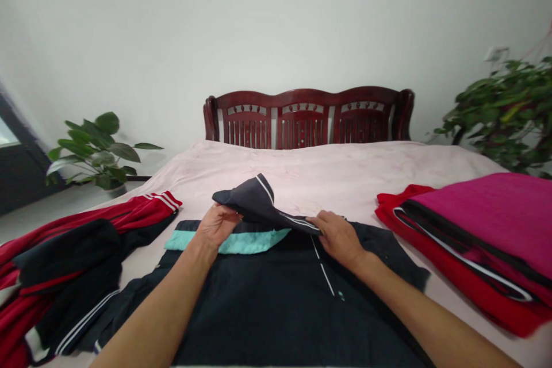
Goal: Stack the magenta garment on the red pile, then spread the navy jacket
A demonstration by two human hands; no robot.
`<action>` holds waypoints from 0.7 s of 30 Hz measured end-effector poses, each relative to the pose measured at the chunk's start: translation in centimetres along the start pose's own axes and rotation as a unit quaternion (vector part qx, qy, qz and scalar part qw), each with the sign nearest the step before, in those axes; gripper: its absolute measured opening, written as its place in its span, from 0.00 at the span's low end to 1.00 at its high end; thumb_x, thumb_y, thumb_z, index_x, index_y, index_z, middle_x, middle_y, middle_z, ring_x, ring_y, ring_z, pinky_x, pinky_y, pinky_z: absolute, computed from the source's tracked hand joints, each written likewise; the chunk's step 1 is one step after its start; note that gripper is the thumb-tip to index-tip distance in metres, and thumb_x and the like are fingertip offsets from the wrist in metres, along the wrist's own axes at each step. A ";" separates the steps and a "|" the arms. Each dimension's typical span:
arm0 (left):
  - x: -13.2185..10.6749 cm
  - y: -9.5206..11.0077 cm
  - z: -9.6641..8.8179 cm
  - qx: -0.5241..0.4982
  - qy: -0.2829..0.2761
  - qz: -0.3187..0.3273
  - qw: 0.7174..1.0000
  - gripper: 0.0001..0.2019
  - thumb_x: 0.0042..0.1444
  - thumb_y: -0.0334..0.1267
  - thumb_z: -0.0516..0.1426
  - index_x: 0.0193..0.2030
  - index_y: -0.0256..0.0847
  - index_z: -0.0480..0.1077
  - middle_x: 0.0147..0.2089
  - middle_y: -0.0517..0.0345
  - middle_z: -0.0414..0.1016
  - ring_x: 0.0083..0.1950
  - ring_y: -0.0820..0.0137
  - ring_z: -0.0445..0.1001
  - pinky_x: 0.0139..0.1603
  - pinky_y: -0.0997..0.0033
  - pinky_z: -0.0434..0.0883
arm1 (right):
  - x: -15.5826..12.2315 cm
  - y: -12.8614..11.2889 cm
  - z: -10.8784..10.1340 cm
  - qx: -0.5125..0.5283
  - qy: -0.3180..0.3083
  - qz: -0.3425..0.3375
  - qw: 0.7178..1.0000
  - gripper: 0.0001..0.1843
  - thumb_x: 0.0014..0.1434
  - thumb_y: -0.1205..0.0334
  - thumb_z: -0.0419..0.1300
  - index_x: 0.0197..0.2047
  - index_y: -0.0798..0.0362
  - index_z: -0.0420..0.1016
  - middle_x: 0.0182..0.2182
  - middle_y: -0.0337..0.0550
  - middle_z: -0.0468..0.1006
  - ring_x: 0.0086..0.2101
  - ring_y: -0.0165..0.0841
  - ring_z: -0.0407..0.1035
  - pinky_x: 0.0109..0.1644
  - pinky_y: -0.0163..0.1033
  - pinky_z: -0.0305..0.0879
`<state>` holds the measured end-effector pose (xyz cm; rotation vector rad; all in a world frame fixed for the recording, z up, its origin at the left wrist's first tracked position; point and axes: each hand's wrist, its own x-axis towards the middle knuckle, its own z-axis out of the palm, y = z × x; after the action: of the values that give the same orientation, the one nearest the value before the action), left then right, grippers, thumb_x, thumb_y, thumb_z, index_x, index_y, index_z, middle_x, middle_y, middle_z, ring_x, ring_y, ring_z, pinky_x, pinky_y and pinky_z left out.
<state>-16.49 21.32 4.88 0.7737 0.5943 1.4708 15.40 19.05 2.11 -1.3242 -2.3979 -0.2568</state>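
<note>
A dark navy top (pixel 259 305) lies spread in front of me, with a teal band (pixel 254 243) across its upper part and a thin white line and small logo on its front. Its collar (pixel 254 198), edged with white stripes, is lifted off the bed. My left hand (pixel 219 223) grips the collar's left end from below, fingers partly hidden under the cloth. At the collar's right end, my right hand (pixel 338 236) pinches the striped edge between thumb and fingers.
Red and navy clothes (pixel 77 259) lie loosely heaped on the left. Folded magenta and red clothes (pixel 487 224) are stacked on the right. Pink bedding (pixel 302 167) reaches the carved wooden headboard (pixel 306 118). Leafy plants (pixel 99 146) stand on both sides of the bed.
</note>
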 end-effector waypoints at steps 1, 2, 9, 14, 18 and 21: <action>-0.4 0.1 -0.7 -0.028 0.016 -0.001 0.999 0.26 0.37 0.16 0.53 0.42 0.41 0.76 0.40 0.59 0.83 0.44 0.66 0.80 0.49 0.65 0.74 | 0.4 0.5 -0.1 -0.014 0.009 0.033 0.999 0.24 0.56 0.72 0.52 0.55 0.52 0.72 0.42 0.48 0.74 0.44 0.39 0.67 0.48 0.41 0.61; -0.9 0.1 -1.5 -0.058 0.036 -0.008 0.998 0.29 0.37 0.14 0.51 0.44 0.42 0.75 0.41 0.60 0.83 0.44 0.66 0.80 0.50 0.63 0.75 | 0.7 0.9 -0.1 -0.020 0.013 0.059 0.998 0.23 0.56 0.72 0.52 0.54 0.51 0.72 0.42 0.48 0.74 0.43 0.38 0.67 0.47 0.40 0.61; -3.6 -0.7 -5.5 -0.123 0.089 -0.087 0.985 0.26 0.50 0.20 0.48 0.53 0.42 0.73 0.34 0.58 0.83 0.35 0.69 0.81 0.42 0.67 0.77 | 0.8 1.5 0.7 -0.020 -0.030 0.097 0.995 0.19 0.59 0.70 0.51 0.52 0.48 0.72 0.43 0.44 0.76 0.41 0.35 0.70 0.43 0.36 0.60; -4.4 0.4 -5.1 -0.072 0.068 -0.166 0.981 0.18 0.62 0.40 0.51 0.55 0.34 0.71 0.41 0.46 0.83 0.47 0.57 0.81 0.50 0.52 0.76 | 0.0 2.4 1.0 0.012 -0.081 0.066 0.994 0.19 0.57 0.71 0.51 0.50 0.50 0.72 0.45 0.45 0.77 0.45 0.37 0.71 0.47 0.37 0.61; -3.3 2.1 -5.5 -0.073 0.081 -0.104 0.989 0.24 0.52 0.23 0.53 0.55 0.40 0.72 0.38 0.55 0.84 0.46 0.62 0.81 0.55 0.59 0.74 | 0.0 3.1 0.3 0.030 -0.133 0.048 0.990 0.25 0.54 0.72 0.51 0.54 0.50 0.71 0.51 0.44 0.76 0.50 0.38 0.70 0.51 0.40 0.61; -2.3 3.2 -6.1 -0.106 0.098 -0.031 0.989 0.26 0.49 0.21 0.53 0.53 0.45 0.73 0.39 0.58 0.84 0.44 0.65 0.81 0.53 0.63 0.75 | 0.5 3.2 -0.3 0.027 -0.102 0.126 0.986 0.27 0.57 0.72 0.48 0.58 0.49 0.68 0.54 0.46 0.75 0.51 0.38 0.70 0.52 0.41 0.62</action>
<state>-23.33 19.42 3.25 0.4442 0.5919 1.5333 17.90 21.07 2.52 -1.6784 -2.3446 0.0155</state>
